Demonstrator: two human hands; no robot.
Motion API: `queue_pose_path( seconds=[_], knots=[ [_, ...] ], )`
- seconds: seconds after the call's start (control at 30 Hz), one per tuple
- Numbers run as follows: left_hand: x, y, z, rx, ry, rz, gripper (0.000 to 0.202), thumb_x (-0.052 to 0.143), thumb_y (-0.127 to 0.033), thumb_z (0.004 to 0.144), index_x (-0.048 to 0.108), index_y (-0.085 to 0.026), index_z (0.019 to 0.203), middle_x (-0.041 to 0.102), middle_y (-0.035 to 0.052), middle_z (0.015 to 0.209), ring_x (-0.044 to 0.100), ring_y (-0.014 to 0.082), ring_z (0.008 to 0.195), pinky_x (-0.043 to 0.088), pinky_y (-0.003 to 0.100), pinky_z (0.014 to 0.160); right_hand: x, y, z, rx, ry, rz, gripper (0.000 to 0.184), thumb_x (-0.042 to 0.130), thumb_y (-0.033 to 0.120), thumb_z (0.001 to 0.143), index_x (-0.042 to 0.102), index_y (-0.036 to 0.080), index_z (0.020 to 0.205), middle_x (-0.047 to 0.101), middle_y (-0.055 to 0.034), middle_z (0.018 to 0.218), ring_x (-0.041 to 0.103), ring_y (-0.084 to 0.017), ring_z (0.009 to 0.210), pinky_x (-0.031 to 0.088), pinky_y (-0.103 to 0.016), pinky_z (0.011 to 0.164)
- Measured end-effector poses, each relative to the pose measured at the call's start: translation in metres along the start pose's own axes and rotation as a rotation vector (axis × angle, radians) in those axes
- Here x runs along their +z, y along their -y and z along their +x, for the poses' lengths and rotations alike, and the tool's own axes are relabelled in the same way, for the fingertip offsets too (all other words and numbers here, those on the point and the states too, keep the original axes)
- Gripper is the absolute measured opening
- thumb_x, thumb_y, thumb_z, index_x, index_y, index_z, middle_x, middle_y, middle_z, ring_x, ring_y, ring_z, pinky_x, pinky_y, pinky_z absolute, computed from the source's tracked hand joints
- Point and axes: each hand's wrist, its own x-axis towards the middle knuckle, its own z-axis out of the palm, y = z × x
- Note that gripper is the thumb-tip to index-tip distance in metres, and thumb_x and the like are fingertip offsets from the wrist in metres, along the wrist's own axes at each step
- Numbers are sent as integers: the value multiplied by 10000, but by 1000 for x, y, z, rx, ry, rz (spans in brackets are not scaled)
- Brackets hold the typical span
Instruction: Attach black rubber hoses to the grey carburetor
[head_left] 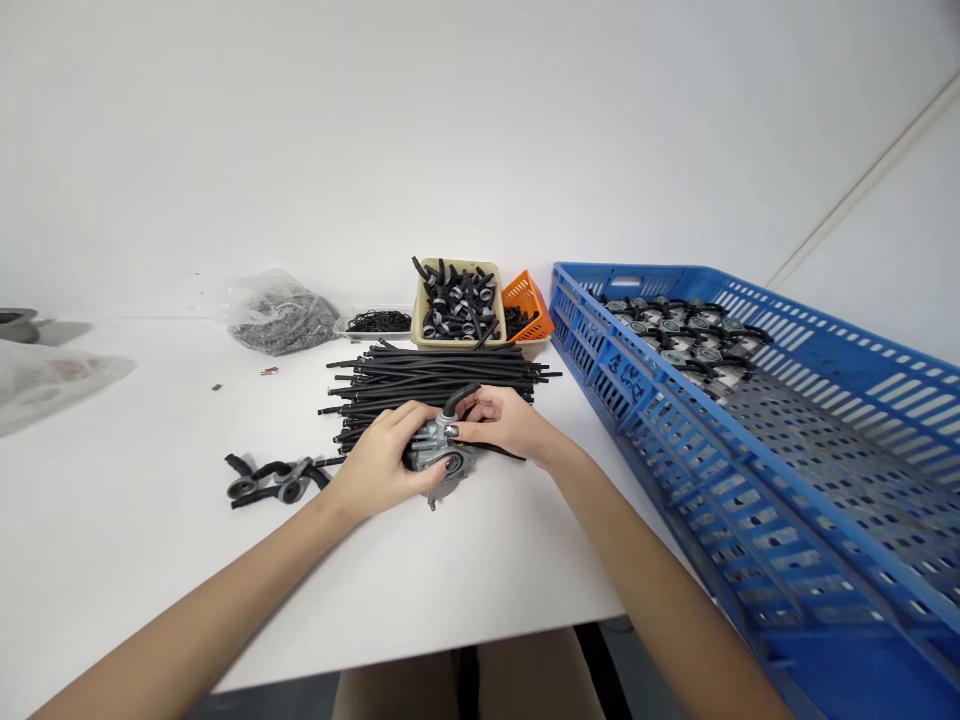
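Observation:
My left hand (379,455) is wrapped round a small grey metal valve body (439,455) just above the white table (150,520). My right hand (504,420) pinches a short black rubber hose (459,396) that sticks up from the top of that metal part. Both hands meet in front of a stack of long black hoses (435,385) lying across the table.
A beige tray (456,305) of black fittings and an orange basket (529,305) stand behind the hoses. A big blue crate (787,440) on the right holds several finished parts at its far end. Loose black pieces (270,478) lie left, a plastic bag (281,312) farther back.

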Motion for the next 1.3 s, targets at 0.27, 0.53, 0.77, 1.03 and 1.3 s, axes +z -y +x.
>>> queue_pose_path(
  seconds=[0.27, 0.53, 0.77, 1.03, 1.3],
  knots=[
    [1, 0, -1, -9, -9, 0, 330, 585, -343, 781, 551, -198, 1075, 636, 68, 1051, 592, 237, 985, 462, 363, 880, -9, 10, -5, -5, 25, -26, 261, 784, 356, 666, 662, 148, 765, 627, -1, 717, 557, -109, 648, 467, -260, 653],
    [1, 0, 0, -7, -32, 3, 328, 594, -356, 785, 571, -190, 1067, 646, 66, 1030, 611, 243, 981, 478, 359, 877, 0, 1, 0, -57, -58, 39, 355, 808, 314, 624, 649, 167, 906, 611, 2, 791, 558, -106, 690, 484, -264, 685],
    [1, 0, 0, 17, -27, 32, 315, 546, -357, 813, 563, -182, 1073, 640, 75, 1049, 608, 243, 972, 476, 356, 857, 13, -4, 5, -70, -60, 37, 434, 816, 410, 590, 654, 147, 895, 594, 3, 753, 515, -103, 638, 446, -258, 625],
    [-1, -3, 1, 16, -20, 15, 311, 572, -334, 785, 559, -177, 1053, 631, 53, 992, 605, 225, 934, 470, 344, 846, 1, 8, -1, 19, -26, 23, 319, 809, 332, 617, 643, 144, 816, 600, 16, 722, 535, -97, 663, 443, -245, 662],
    [1, 1, 0, 6, 1, 0, 322, 580, -348, 794, 549, -176, 1064, 624, 58, 1017, 585, 224, 960, 454, 347, 871, -6, 13, -5, 17, 39, -29, 239, 764, 332, 667, 655, 141, 762, 616, -6, 720, 538, -109, 656, 428, -250, 626]
  ],
)
